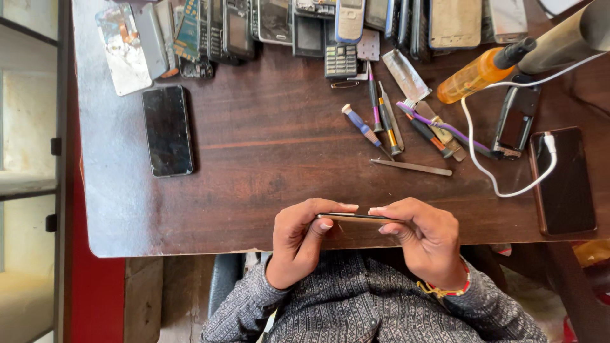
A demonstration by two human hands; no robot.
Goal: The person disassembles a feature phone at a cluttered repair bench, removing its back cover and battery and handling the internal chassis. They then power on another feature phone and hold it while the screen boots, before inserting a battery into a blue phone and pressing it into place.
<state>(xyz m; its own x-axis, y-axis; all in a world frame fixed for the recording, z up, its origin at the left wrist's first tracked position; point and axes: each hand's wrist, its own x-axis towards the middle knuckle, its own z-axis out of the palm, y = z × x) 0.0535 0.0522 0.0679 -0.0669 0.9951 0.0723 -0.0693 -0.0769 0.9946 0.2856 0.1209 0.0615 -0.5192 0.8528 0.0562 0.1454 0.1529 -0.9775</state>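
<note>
Edgewise at the desk's (254,159) near edge, I pinch the slim phone (356,218) between left hand (298,238) and right hand (422,238) fingers, best pried evenly along its seam.

I see a dark brown wooden table (267,146), its top worn and scratched. Along the far edge lies a crowded row of old phones and phone parts (279,22). At the left, a black smartphone (168,130) lies flat, face up, on its own. Right of centre, a cluster of small screwdrivers (381,121) sits just beyond a pair of metal tweezers (412,167). Further right, an orange bottle (480,73) lies on its side. At the right edge, another dark phone (564,181) rests with a white cable (502,184) plugged in.
</note>
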